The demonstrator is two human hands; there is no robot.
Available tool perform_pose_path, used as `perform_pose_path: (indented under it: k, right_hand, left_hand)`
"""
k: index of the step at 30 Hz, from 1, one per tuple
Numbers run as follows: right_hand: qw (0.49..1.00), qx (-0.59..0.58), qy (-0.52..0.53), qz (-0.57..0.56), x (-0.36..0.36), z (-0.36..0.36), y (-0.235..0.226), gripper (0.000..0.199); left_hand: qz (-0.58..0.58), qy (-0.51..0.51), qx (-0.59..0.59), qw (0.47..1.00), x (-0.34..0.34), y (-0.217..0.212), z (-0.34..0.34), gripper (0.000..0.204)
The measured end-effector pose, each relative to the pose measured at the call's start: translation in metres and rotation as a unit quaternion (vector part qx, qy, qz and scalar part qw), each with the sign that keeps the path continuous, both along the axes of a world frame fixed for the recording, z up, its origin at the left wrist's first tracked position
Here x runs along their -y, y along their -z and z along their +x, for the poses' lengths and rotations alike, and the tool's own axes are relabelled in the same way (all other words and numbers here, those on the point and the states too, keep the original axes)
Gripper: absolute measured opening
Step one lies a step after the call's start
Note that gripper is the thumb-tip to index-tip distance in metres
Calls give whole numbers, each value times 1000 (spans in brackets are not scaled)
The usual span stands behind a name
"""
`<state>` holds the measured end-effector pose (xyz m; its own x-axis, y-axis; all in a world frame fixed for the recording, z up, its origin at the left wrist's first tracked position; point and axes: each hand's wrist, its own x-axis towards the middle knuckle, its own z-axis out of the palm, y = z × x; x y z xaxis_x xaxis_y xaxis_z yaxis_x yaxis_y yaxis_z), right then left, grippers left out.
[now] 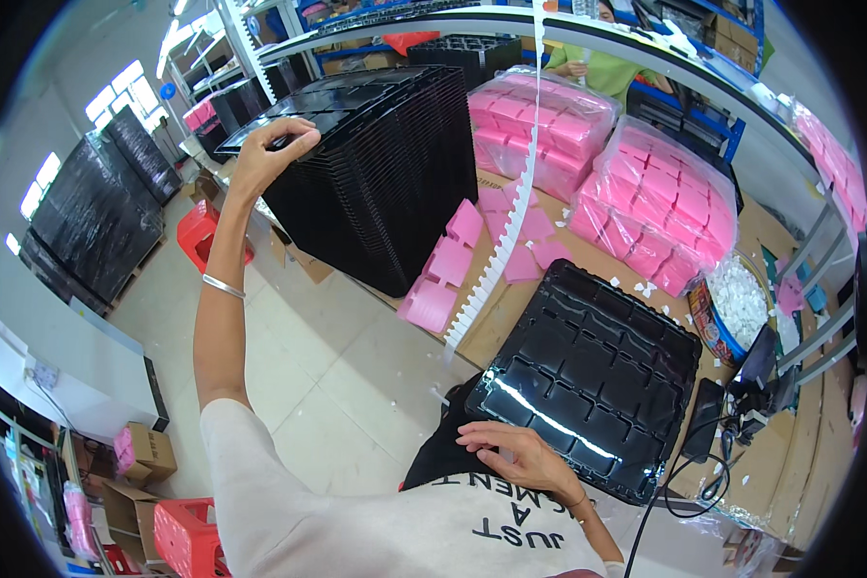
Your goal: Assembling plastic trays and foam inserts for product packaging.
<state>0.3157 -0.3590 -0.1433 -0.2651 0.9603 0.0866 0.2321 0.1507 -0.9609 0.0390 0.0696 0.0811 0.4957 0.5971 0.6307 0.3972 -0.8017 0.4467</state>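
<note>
At the upper left stands a tall stack of black plastic trays (376,173). My left hand (275,159) is at the near edge of its top tray, fingers bent over the rim; that tray juts out a little to the left. Another black plastic tray (592,371), divided into compartments, lies on the cardboard-covered table before me. My right hand (520,458) hovers by that tray's near left corner, fingers apart and holding nothing. Pink foam pieces (443,265) lie between the stack and this tray. A white serrated strip (511,236) hangs down in front of them.
Bagged pink foam blocks (655,202) sit at the back of the table. A round tub of white scraps (737,303) stands at the right, near black cables (703,482). Red stools (197,236) stand on the floor at left. Behind the table is a person in green (597,72).
</note>
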Motion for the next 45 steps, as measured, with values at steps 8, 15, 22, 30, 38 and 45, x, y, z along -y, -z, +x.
perform_pose_path:
  k: [8,15,22,30,38,45]
  right_hand:
    - [1000,2,-10,-8,-2,-2,5,29]
    - [1000,2,5,-16,-1,-4,8,28]
    - [1000,3,-3,-19,0,-1,8,30]
    - [1000,3,-20,6,0,-8,10,28]
    - [1000,-7,-21,6,2,-14,8,29]
    - [1000,-3,-12,-11,9,-13,12,30]
  left_hand:
    - [-8,26,-41,999,-3,-6,18,28]
    - [-9,25,-88,996,-17,-16,20,30]
    - [0,24,-102,994,-6,-15,23,29]
    - [22,12,-107,994,-8,-17,41,29]
    - [76,-31,-99,992,-12,-3,61,31]
    - [58,16,-26,998,2,19,43,32]
